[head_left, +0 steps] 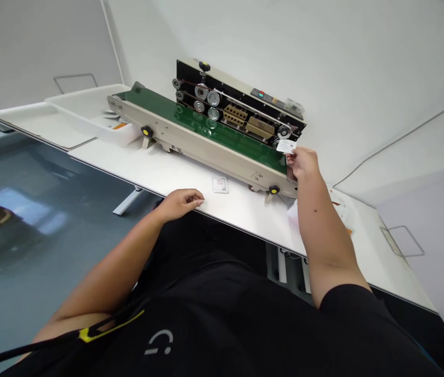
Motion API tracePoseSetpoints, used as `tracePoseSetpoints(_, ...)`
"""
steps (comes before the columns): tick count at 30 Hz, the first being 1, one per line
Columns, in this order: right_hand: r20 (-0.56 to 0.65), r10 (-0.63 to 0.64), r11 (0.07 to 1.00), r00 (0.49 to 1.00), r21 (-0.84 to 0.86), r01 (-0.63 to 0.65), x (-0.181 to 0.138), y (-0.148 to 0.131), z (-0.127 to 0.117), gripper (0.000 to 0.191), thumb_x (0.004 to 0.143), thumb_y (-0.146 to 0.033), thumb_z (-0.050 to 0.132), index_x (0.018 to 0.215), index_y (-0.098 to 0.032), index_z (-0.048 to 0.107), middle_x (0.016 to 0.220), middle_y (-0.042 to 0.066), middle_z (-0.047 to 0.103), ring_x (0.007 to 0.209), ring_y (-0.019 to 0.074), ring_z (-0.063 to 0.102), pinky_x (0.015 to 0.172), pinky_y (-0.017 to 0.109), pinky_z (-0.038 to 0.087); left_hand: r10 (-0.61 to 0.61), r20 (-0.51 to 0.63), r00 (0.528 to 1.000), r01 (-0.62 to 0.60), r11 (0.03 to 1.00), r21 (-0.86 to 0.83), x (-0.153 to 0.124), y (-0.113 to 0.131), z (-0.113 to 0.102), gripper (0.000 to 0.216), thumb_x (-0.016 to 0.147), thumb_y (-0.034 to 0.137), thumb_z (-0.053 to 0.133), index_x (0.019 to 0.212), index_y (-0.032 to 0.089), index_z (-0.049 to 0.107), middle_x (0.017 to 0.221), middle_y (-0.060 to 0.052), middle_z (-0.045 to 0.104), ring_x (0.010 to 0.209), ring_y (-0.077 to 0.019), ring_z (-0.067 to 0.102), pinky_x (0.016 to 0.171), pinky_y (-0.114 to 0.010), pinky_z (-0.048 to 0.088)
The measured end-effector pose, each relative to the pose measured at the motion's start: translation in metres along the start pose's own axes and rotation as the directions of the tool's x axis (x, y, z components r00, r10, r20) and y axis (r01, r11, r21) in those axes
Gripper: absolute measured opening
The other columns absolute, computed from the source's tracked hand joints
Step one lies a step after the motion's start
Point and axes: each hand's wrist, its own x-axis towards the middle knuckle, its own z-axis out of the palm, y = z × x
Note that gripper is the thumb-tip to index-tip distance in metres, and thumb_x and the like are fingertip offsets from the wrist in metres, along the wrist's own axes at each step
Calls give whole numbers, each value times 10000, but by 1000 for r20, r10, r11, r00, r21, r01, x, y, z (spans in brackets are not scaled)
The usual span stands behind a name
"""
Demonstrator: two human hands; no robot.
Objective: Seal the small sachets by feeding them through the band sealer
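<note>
Right hand [302,163]: fingers [291,159] are pinching a small white sachet [286,146] by its edge, keeping it flat beside the smooth green conveyor belt [206,123] of the beige metal band sealer [206,157].
Left hand [178,204]: is resting on the white desk [159,162], fingers loosely curled, grasping nothing.
Nearby: a printed sachet [220,184] is lying flat just beyond the left hand.
</note>
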Motion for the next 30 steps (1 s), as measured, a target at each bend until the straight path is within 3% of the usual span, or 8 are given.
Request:
tracePoseSetpoints(3, -52, 46, 990, 998, -134, -53, 1, -3, 12, 127, 836, -69, 541, 802, -189, 563, 634, -2, 592, 505, 107, 520, 430, 177, 365, -4, 8, 1000, 4, 1000, -3, 0, 0, 0, 303, 933, 494, 670, 1029, 222, 762, 913, -18, 770, 837, -185, 702, 770, -284, 523)
tracePoseSetpoints(6, -136, -265, 909, 954, -366, 201, -12, -5, 13, 66, 860, -165, 644, 924, -180, 653, 903, 74, 663, 809, 175, 643, 671, 292, 558, -1, 8, 1000, 1, 1000, -4, -1, 1, 0, 302, 939, 495, 664, 1023, 223, 763, 902, -14, 770, 836, -185, 706, 766, -280, 523)
tracePoseSetpoints(7, -157, -448, 827, 880, -446, 342, -21, -4, 13, 141, 857, -191, 679, 998, -180, 679, 1035, 112, 665, 969, 210, 652, 831, 368, 586, 2, 4, 1000, -2, 1000, -3, -1, 0, 0, 307, 936, 503, 668, 1020, 224, 765, 902, -14, 771, 835, -186, 706, 763, -279, 523)
tracePoseSetpoints(10, -48, -855, 456, 516, -542, 706, -70, 13, 23, 299, 936, -233, 622, 1228, -220, 686, 1261, 162, 618, 1265, 278, 561, 1157, 540, 445, 11, -5, 1000, -11, 1000, 4, -1, 1, 0, 318, 932, 521, 671, 1010, 229, 769, 896, -14, 771, 822, -188, 703, 746, -275, 522)
tracePoseSetpoints(13, 375, -862, 229, 341, -312, 922, -131, 48, 55, 286, 982, -254, 554, 1224, -227, 703, 1162, 125, 701, 1168, 282, 619, 1113, 514, 488, 21, -12, 1000, -21, 999, 26, 0, 4, 1, 312, 925, 516, 670, 993, 228, 771, 876, -13, 766, 800, -186, 692, 722, -271, 511)
tracePoseSetpoints(16, 773, -504, 301, 386, -262, 917, -177, 91, 95, 476, 939, -324, 656, 1397, -198, 658, 1406, 138, 659, 1319, 308, 572, 1192, 488, 432, 27, -18, 999, -26, 999, 34, -1, 9, 0, 298, 923, 490, 661, 979, 217, 765, 840, -8, 749, 770, -176, 672, 709, -266, 497)
tracePoseSetpoints(20, 784, -220, 383, 580, -478, 791, -195, 130, 124, 674, 955, -502, 677, 1544, -198, 558, 1712, 161, 369, 1591, 420, 291, 1276, 604, 285, 29, 0, 1000, -29, 999, 24, -3, 14, -2, 294, 933, 475, 647, 985, 208, 757, 829, -5, 738, 747, -165, 651, 702, -262, 490)
tracePoseSetpoints(30, 786, -228, 466, 575, -430, 773, -186, 137, 118, 495, 998, -429, 647, 1445, -218, 679, 1654, 102, 489, 1521, 313, 444, 1283, 483, 351, 14, -2, 1000, -14, 1000, -6, -2, 9, -1, 315, 940, 492, 654, 1016, 203, 751, 844, -16, 739, 766, -166, 658, 716, -268, 493)
